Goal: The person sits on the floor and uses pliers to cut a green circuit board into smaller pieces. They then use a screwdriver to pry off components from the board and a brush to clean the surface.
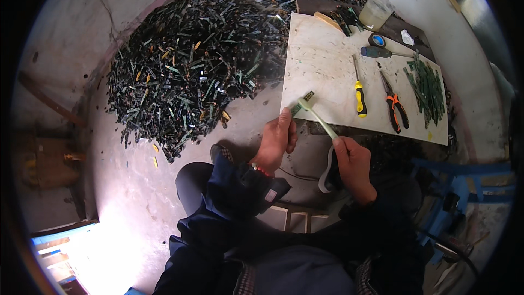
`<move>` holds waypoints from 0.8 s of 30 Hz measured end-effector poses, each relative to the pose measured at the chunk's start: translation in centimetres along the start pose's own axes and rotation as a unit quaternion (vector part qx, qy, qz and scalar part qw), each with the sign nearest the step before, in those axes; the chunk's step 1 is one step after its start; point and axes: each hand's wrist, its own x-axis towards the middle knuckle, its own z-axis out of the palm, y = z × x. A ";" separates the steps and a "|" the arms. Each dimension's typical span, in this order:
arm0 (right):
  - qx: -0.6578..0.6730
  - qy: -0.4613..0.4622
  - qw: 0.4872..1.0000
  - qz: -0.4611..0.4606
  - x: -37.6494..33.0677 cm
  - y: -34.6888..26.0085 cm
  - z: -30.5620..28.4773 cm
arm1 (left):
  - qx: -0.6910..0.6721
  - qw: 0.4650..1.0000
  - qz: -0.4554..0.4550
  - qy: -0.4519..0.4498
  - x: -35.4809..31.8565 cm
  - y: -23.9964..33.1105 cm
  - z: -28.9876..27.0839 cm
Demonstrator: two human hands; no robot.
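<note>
The left hand (277,141) has its fingers closed round a small green strip (302,104), holding it up at the near-left corner of the board (327,71). The right hand (352,161) is wrapped round the handle of a pale brush (316,116), whose head lies against the strip's top end. A white band (327,169) hangs down just left of the right hand.

Both hands sit just in front of the pale board that serves as a bench. On it lie a yellow screwdriver (359,97), orange-handled pliers (394,105) to its right, and further right a small heap of green strips (427,87). Along the far edge are a grey-handled tool (376,52), a blue tape roll (377,39), a cloudy plastic cup (375,12) and a small wooden block (328,21).

To the left, well apart from the hands, a big pile of dark and green strips (207,54) spreads over the concrete floor (131,186) up to the wall. The person's dark blue sleeves (234,196) come in from below, and blue framework (464,180) stands at the right.
</note>
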 end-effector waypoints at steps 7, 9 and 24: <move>-0.021 0.009 1.000 0.010 0.8 -0.4 -0.1 | -0.015 1.000 -0.008 0.001 0.2 -0.4 -0.2; -0.028 0.012 0.999 -0.036 -0.1 -0.3 0.2 | -0.027 1.000 -0.009 0.001 0.2 -0.4 0.0; 0.001 0.033 0.996 0.082 1.4 0.9 -0.9 | -0.068 0.997 -0.045 -0.010 0.0 -0.1 -0.3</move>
